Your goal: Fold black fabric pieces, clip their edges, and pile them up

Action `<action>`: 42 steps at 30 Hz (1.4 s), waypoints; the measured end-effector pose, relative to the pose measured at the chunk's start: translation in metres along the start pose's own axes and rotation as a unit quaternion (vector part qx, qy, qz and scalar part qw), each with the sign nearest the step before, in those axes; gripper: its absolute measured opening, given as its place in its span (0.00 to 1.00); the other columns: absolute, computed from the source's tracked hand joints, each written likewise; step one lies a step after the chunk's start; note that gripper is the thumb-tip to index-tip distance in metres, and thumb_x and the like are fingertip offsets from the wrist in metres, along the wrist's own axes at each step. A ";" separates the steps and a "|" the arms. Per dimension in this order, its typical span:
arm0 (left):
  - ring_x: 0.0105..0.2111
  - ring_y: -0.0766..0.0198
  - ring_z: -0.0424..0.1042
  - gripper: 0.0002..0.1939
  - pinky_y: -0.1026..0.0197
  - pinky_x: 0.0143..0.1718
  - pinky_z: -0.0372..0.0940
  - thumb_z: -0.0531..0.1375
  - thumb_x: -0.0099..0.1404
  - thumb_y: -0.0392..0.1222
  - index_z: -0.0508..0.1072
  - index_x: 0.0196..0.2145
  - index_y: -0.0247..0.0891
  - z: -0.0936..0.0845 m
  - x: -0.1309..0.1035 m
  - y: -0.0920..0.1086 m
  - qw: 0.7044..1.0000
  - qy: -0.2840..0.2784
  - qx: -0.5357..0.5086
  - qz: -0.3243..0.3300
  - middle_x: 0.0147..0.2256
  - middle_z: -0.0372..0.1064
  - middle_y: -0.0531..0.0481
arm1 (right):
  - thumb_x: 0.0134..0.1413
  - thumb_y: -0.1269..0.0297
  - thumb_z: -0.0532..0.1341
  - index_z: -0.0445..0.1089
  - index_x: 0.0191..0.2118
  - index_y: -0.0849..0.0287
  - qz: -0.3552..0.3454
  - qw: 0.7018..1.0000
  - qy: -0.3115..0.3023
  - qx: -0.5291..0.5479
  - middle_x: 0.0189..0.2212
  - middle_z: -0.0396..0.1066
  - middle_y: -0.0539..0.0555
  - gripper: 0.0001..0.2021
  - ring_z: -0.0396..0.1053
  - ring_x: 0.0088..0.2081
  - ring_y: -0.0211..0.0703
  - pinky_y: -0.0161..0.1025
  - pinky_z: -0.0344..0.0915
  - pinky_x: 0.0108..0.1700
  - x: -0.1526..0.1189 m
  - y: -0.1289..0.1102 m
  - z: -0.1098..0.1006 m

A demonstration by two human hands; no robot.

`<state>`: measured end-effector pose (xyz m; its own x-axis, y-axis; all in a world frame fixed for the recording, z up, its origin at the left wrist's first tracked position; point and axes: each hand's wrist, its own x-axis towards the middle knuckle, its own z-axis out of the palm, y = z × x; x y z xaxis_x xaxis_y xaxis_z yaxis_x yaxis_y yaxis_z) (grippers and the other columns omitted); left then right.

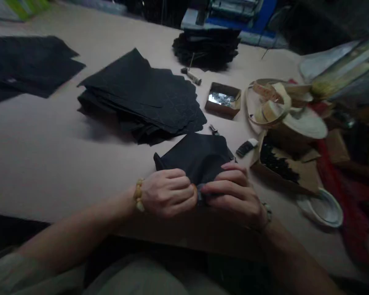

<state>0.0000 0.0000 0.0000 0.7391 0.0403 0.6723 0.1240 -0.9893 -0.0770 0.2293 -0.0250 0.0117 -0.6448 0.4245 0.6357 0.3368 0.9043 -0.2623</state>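
A piece of black fabric (pixel 197 153) lies at the front edge of the table, under both hands. My left hand (pixel 169 192) is closed on its near edge, knuckles up, with a yellow braided bracelet at the wrist. My right hand (pixel 233 192) pinches the same edge just to the right, fingers bent over the cloth. Between the thumbs shows a small greyish, shiny bit that I cannot make out. A corner of the fabric curls up on the left.
Behind lies a fanned stack of black pieces (pixel 147 98), with another dark pile (pixel 206 47) farther back. To the right stand a small box of shiny metal parts (pixel 223 100), a box of black bits (pixel 279 168), a tape roll (pixel 321 209) and a basket (pixel 269 102) holding tapes.
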 end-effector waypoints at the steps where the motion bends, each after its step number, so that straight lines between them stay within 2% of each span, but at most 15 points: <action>1: 0.25 0.65 0.63 0.06 0.59 0.28 0.60 0.55 0.66 0.29 0.72 0.34 0.29 -0.001 0.000 -0.001 1.000 -0.003 -0.005 0.008 0.26 0.68 0.49 | 0.60 0.74 0.57 0.68 0.31 0.58 -0.006 1.000 -0.007 0.007 0.38 0.77 0.48 0.08 0.64 0.39 0.41 0.48 0.59 0.54 0.001 0.000 0.000; 9: 0.27 0.67 0.64 0.11 0.61 0.29 0.61 0.52 0.69 0.31 0.73 0.33 0.34 -0.002 0.004 -0.004 0.998 -0.031 0.000 0.056 0.27 0.67 0.50 | 0.60 0.74 0.51 0.63 0.29 0.58 0.002 0.995 -0.065 0.070 0.36 0.75 0.50 0.10 0.63 0.33 0.38 0.46 0.62 0.48 0.006 -0.002 0.000; 12: 0.25 0.67 0.62 0.12 0.60 0.28 0.59 0.51 0.70 0.32 0.71 0.30 0.36 0.001 0.002 -0.006 0.998 -0.049 0.001 0.027 0.24 0.65 0.53 | 0.59 0.74 0.51 0.61 0.29 0.58 0.003 0.995 -0.066 0.070 0.34 0.74 0.52 0.08 0.62 0.30 0.37 0.46 0.62 0.45 0.005 -0.001 0.002; 16: 0.27 0.66 0.64 0.08 0.59 0.31 0.60 0.53 0.70 0.34 0.71 0.35 0.34 0.003 -0.003 -0.010 0.996 -0.074 0.016 -0.038 0.25 0.66 0.52 | 0.56 0.74 0.58 0.66 0.32 0.59 0.016 0.998 -0.015 0.058 0.35 0.75 0.53 0.04 0.66 0.34 0.39 0.49 0.64 0.47 0.001 0.003 0.007; 18: 0.27 0.66 0.64 0.06 0.59 0.31 0.61 0.55 0.68 0.34 0.72 0.36 0.32 0.003 -0.004 -0.010 0.997 -0.061 0.022 -0.038 0.25 0.66 0.52 | 0.56 0.74 0.60 0.69 0.34 0.59 0.021 0.998 0.013 0.051 0.36 0.76 0.52 0.04 0.67 0.35 0.39 0.48 0.66 0.48 -0.001 0.003 0.008; 22: 0.24 0.66 0.62 0.07 0.60 0.29 0.61 0.56 0.66 0.32 0.72 0.31 0.32 0.001 -0.004 -0.008 0.999 -0.018 0.025 -0.012 0.23 0.64 0.52 | 0.59 0.72 0.59 0.71 0.35 0.58 0.022 0.998 0.042 0.043 0.35 0.77 0.51 0.05 0.67 0.35 0.39 0.47 0.67 0.47 -0.002 0.002 0.008; 32: 0.24 0.67 0.62 0.09 0.61 0.26 0.60 0.54 0.66 0.30 0.74 0.31 0.31 0.001 -0.003 -0.003 1.000 0.003 0.010 0.019 0.22 0.65 0.51 | 0.63 0.71 0.56 0.71 0.34 0.60 -0.005 1.000 0.012 0.010 0.34 0.78 0.52 0.08 0.64 0.30 0.37 0.41 0.63 0.39 0.004 -0.008 0.001; 39: 0.23 0.67 0.62 0.05 0.61 0.26 0.59 0.57 0.65 0.31 0.74 0.34 0.29 0.004 -0.008 -0.011 0.998 -0.004 0.037 0.046 0.22 0.66 0.52 | 0.59 0.75 0.58 0.70 0.33 0.60 -0.013 1.000 0.015 0.004 0.33 0.77 0.51 0.06 0.63 0.29 0.38 0.41 0.63 0.38 0.001 -0.005 0.006; 42: 0.26 0.66 0.66 0.06 0.60 0.30 0.62 0.56 0.67 0.33 0.73 0.37 0.29 0.000 -0.007 -0.016 0.999 0.000 0.049 0.012 0.25 0.70 0.51 | 0.60 0.73 0.58 0.71 0.34 0.59 -0.012 0.999 0.032 -0.013 0.34 0.77 0.51 0.05 0.66 0.31 0.39 0.43 0.64 0.40 0.001 0.000 0.005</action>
<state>-0.0075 0.0157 -0.0034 0.7433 0.0173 0.6688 0.1705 -0.9716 -0.1643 0.2250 -0.0239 0.0089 -0.6075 0.3979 0.6875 0.3393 0.9126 -0.2284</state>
